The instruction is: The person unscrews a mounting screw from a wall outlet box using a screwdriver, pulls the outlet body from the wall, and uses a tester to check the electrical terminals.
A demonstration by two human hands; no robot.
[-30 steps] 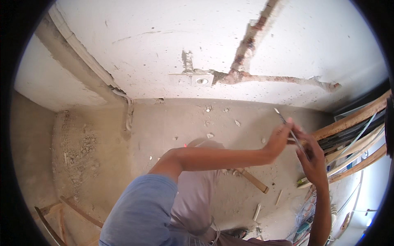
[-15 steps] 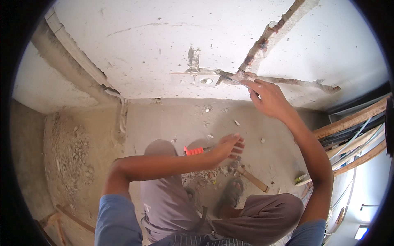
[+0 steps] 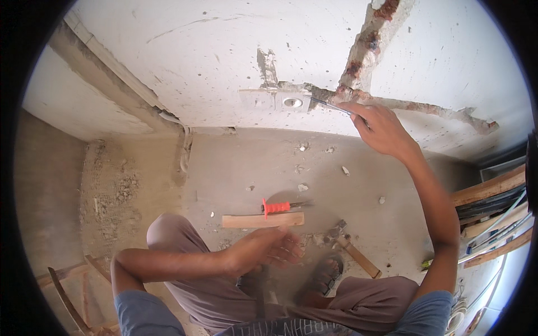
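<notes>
Currently, the right hand [image 3: 384, 129] grips a slender tool [image 3: 336, 107] between thumb and fingers, its shaft pointing left along the wall [image 3: 190, 67]. The tip lies at the right edge of the faceplate [image 3: 274, 101]; whether it touches the plate or the broken masonry beside it cannot be told. The left hand [image 3: 263, 249] is released: its fingers are loosely spread above the floor [image 3: 235, 162], and no object shows in it.

Status, as judged from the wall: the diagonal channel [image 3: 361, 56] and the horizontal channel [image 3: 426, 108] are cut and meet to the right of the faceplate. A short vertical slot [image 3: 268, 67] is also cut above it. The faceplate is seated in the wall. Both channels are unfilled, and the gap at the plate's right edge is exposed.

Materials: the wall is smooth, white and speckled with marks. The channels are ragged, with grey mortar and reddish masonry exposed. The faceplate is pale and flat, with a round recess in its right half. On the dusty, grey-brown floor, a chisel [image 3: 276, 208] with a ribbed red grip lies just beside a flat wooden strip [image 3: 263, 220]. A hammer [image 3: 360, 257] with a straight wooden handle lies to their right, among rubble.
</notes>
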